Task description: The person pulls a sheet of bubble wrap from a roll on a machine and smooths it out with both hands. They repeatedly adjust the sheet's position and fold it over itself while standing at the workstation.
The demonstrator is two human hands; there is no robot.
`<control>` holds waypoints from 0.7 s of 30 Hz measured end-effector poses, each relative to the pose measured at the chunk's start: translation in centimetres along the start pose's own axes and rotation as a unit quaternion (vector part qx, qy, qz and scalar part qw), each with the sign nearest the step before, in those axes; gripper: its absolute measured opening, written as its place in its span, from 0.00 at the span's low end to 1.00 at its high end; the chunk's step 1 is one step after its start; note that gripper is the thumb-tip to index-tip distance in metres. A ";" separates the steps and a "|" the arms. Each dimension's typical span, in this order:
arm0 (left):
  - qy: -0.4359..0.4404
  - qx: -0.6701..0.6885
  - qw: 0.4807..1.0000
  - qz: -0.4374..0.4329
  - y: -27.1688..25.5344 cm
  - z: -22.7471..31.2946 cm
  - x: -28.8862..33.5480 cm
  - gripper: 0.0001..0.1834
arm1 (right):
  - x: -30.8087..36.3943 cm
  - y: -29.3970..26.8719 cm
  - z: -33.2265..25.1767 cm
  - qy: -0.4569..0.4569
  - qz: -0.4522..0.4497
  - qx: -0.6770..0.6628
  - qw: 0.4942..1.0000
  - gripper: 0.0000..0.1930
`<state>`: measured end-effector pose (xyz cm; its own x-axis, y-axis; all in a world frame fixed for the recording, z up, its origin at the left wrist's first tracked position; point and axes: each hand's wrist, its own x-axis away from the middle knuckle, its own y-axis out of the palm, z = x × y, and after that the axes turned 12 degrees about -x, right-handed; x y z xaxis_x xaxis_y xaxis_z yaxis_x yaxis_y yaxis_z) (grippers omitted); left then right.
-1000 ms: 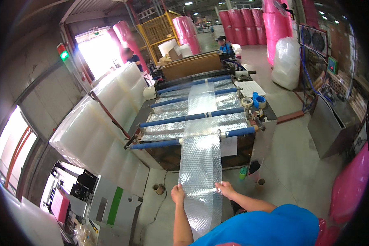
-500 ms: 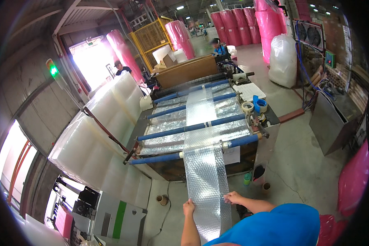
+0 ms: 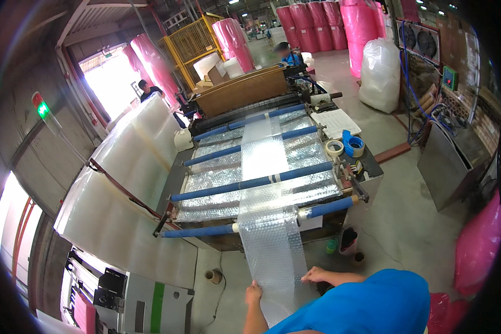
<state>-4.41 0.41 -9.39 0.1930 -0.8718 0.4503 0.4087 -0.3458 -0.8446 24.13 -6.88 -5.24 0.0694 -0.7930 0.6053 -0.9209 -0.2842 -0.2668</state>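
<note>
A long strip of clear bubble wrap [image 3: 273, 247] comes off the machine over its front blue roller [image 3: 203, 231] and hangs down toward me. My left hand [image 3: 254, 293] is closed on the strip's left edge. At the opposite edge my right hand [image 3: 314, 274] pinches the film, its fingers pressed together. Between my hands the wrap lies fairly flat, and its lower end passes out of sight beside my blue sleeve. Farther back, the strip runs across several blue rollers [image 3: 256, 182] above a shiny silver sheet [image 3: 211, 196].
Tape rolls [image 3: 354, 146] and papers [image 3: 335, 123] rest on the machine's right side. Tall wrapped white rolls [image 3: 122, 161] stand left. A cardboard core [image 3: 212, 276] and a green bottle [image 3: 331, 246] are on the floor. Two people [image 3: 149, 91] are beyond the machine.
My view has shifted slightly, so the machine appears a little lower and farther left. Both hands keep their hold on the strip's edges.
</note>
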 end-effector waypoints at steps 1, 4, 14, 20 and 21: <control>0.023 -0.009 1.000 0.007 -1.0 1.6 -0.5 0.28 | -0.7 -0.4 0.0 -0.006 0.014 -0.030 0.999 0.15; 0.068 0.005 0.996 0.050 -3.7 5.7 -1.5 0.29 | -3.2 -1.9 -0.6 -0.078 0.063 -0.110 0.989 0.14; 0.076 0.155 0.976 0.134 -7.9 12.7 -6.2 0.32 | -2.7 -7.1 -9.0 -0.246 0.164 -0.236 0.926 0.13; 0.007 0.250 0.965 0.083 -12.1 13.7 -1.6 0.34 | -1.8 -6.2 -12.9 -0.244 0.181 -0.425 0.853 0.10; 0.018 0.251 0.966 0.063 -11.7 13.1 -0.5 0.35 | -1.5 -5.4 -12.6 -0.222 0.179 -0.456 0.843 0.09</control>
<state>2.43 9.49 4.05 0.2426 -0.9106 0.3345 0.7660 -0.0318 -0.6420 24.20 2.68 4.72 -0.3263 -0.9207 0.2143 -0.8105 0.3891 0.4378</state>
